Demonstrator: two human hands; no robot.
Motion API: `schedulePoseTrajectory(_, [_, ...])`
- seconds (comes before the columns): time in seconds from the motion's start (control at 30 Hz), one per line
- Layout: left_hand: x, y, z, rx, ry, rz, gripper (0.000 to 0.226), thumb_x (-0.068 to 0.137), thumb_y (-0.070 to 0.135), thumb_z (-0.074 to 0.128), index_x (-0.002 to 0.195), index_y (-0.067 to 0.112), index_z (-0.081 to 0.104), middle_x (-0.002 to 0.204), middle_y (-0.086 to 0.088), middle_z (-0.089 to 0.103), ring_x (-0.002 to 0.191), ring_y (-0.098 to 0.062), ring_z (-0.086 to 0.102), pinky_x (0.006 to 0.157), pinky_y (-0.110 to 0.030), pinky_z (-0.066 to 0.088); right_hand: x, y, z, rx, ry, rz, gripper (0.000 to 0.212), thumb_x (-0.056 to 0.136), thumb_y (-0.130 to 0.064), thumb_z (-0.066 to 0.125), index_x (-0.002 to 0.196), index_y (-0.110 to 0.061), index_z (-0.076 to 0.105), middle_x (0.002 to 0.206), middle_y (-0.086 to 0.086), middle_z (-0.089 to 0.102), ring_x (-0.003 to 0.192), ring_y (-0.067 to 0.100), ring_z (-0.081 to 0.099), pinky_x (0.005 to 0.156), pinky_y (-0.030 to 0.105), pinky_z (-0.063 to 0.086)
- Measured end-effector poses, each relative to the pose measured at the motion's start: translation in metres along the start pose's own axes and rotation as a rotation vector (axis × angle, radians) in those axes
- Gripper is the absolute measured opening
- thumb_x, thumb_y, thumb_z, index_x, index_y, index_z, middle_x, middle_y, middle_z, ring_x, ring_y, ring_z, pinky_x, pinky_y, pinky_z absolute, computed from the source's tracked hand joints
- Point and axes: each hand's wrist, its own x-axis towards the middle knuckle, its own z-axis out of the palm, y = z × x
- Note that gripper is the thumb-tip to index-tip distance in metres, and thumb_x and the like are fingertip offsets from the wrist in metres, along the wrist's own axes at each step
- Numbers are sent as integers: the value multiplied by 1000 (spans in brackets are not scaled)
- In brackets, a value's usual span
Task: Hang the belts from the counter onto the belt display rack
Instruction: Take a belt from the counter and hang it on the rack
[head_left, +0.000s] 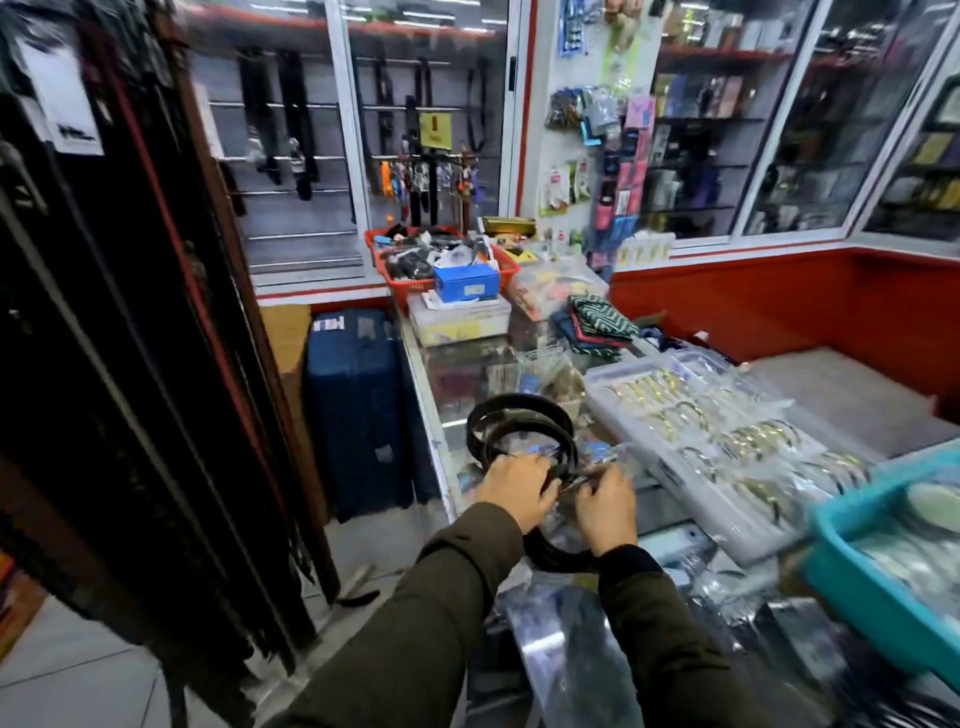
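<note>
both sleeves (452, 613), dark olive, come up from the bottom edge and meet over the glass counter (457, 384). left hand (517, 488) and right hand (605, 506) sit close together there, knuckles up, fingers curled down onto a bundle of coiled black belts (519, 423). the left fingers are bent around the near side of the coils; the right fingers pinch something small and shiny at the bundle's edge, though blur keeps me from telling what it is. the belts loop up and away from the hands, resting on the counter near its left edge, and another dark loop shows below the wrists.

just right of the belts lies a clear plastic tray (675, 457) divided into compartments with gold-coloured pieces inside. a teal basket (852, 566) sits at the right edge, nearer the camera. farther back on the counter are folded patterned cloths (597, 325), a clear box with a blue box (466, 283) on top, and a red basket (400, 275) heaped with goods.

left of the counter a dark blue suitcase (353, 405) stands on the floor. the belt display rack (130, 338) fills the left side, hung thick with dark belts, well apart from the hands. glass cabinets (727, 130) line the back wall.
</note>
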Motion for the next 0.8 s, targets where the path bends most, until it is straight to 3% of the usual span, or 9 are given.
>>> schedulePoseTrajectory(0.1, [10,10,5,95,-135,-43,36,101,34,48,123,8,60,121,-16,67,113,-38,61,93,-45,48,11,8,-1,44,-78,185,23,91,-12,58,106,5,65,107,26,70,103,37,69,85,39,53])
schedulePoseTrajectory(0.2, [13,16,3,129,-203,-66,32,102,27,49,124,7,59,123,-17,66,114,-39,62,92,-44,48,14,10,6,484,-264,428,16,98,-5,50,96,7,59,76,20,64,44,20,69,41,29,56])
schedulePoseTrajectory(0.23, [14,16,3,123,-198,-79,31,102,25,48,126,7,59,124,-18,66,115,-39,62,93,-44,48,14,9,8,598,-277,460,15,99,-4,46,97,6,57,75,18,61,38,18,66,35,26,53])
schedulePoseTrajectory(0.33, [15,16,3,99,-146,-106,30,103,20,47,128,9,58,124,-18,67,115,-39,62,93,-44,49,8,6,9,802,-295,483,21,101,-3,41,94,6,58,95,24,61,56,25,67,39,25,55])
schedulePoseTrajectory(0.43, [10,17,1,-3,-59,-116,30,103,25,49,127,13,60,116,-18,70,109,-40,64,88,-44,51,0,3,4,959,-308,478,29,101,-2,43,118,19,54,112,32,62,100,41,66,49,24,58])
schedulePoseTrajectory(0.47, [9,16,1,-55,-10,-114,29,102,27,50,126,14,61,113,-17,71,107,-40,65,86,-44,52,-2,1,1,999,-313,456,29,100,-2,45,120,18,54,113,31,63,104,40,66,52,23,59])
schedulePoseTrajectory(0.57, [3,10,-4,-295,144,-128,27,99,29,54,121,20,66,108,-13,74,103,-36,67,83,-42,55,-4,-6,-1,1092,-346,373,17,100,-5,48,106,4,61,113,25,64,90,24,67,65,24,61])
schedulePoseTrajectory(0.67, [-5,2,-15,-528,241,-163,33,97,26,58,127,15,65,118,-13,73,112,-32,65,92,-38,53,-2,-19,-2,1093,-382,248,28,99,-11,53,124,2,57,121,23,66,94,21,69,81,29,59])
schedulePoseTrajectory(0.8, [-20,-14,-35,-684,381,-218,35,98,23,60,129,5,62,119,-14,66,112,-30,62,96,-40,50,-12,-50,0,1041,-420,88,27,97,-12,59,123,-5,60,102,12,72,80,12,72,71,23,62])
